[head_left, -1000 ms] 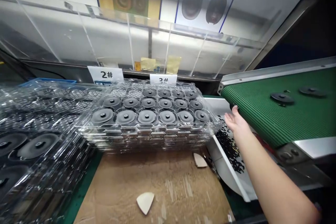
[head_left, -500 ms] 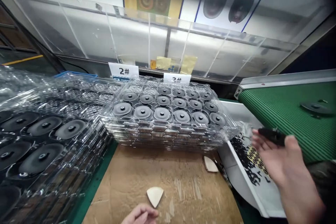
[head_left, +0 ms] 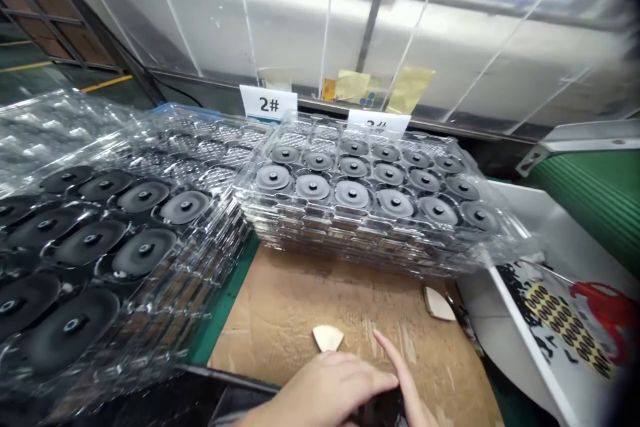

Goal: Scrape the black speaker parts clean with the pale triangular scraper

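At the bottom edge of the view, my left hand (head_left: 333, 383) is closed, its fingers curled over a black oval part (head_left: 384, 410). My right hand (head_left: 411, 387) grips the same part from the other side, one finger stretched up along it; its other fingers are out of sight. Most of the part is hidden between the hands and cut off by the frame. Just beyond my left hand, a cream wedge-shaped pad (head_left: 327, 337) lies on the brown board (head_left: 280, 307). Another cream pad (head_left: 440, 305) lies near the board's right edge.
Stacked clear trays (head_left: 350, 230) of dark oval parts stand behind the board. More tray stacks (head_left: 165, 293) fill the left. At right, a white bin (head_left: 525, 347) holds small black pieces, a yellow sticker sheet (head_left: 565, 320) and a red tool (head_left: 605, 313). A green conveyor (head_left: 595, 193) lies beyond.
My right hand has brought the black oval part from beside the conveyor to over the board's near edge. My left hand has come onto it. The view has swung left and down.
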`<state>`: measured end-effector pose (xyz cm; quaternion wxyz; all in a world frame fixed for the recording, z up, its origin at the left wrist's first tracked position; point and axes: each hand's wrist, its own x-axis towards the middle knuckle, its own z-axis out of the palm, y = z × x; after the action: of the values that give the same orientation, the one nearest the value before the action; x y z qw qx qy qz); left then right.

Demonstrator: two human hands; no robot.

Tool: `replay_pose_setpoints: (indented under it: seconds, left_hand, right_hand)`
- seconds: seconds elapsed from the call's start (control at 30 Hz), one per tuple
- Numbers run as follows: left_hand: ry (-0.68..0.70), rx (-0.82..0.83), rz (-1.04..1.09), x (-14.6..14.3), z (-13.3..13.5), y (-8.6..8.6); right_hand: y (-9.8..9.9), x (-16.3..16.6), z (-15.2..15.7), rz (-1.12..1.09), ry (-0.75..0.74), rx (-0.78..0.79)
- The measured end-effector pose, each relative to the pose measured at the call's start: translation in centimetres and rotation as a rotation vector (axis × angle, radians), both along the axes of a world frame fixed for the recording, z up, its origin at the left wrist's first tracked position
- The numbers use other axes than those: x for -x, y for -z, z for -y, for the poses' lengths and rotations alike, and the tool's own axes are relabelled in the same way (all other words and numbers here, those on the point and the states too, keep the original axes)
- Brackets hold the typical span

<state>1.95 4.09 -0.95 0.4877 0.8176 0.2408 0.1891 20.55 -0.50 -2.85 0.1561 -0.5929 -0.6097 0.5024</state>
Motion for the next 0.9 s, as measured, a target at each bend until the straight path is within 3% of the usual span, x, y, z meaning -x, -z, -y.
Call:
replay_pose_setpoints:
  seconds: [0.17,0.37,0.63,0.9]
  left_hand:
    - [-0.247,0.246,0.075,2.8,2.0,1.9]
    - [-0.526,0.430,0.113,4.9,3.7,2.9]
    - [-0.470,0.276,0.128,6.6,3.7,5.2]
    - [-0.497,0.391,0.124,7.0,4.7,5.7]
  right_hand:
    - [0.2,2.6,-0.5,0.011,-0.173,-0.002]
    - [0.6,5.8,-1.4,0.041,-0.144,-0.086]
    - [1.9,7.3,-1.1,0.062,-0.162,-0.066]
    - [1.1,8.1,-1.3,0.093,-0.258,0.090]
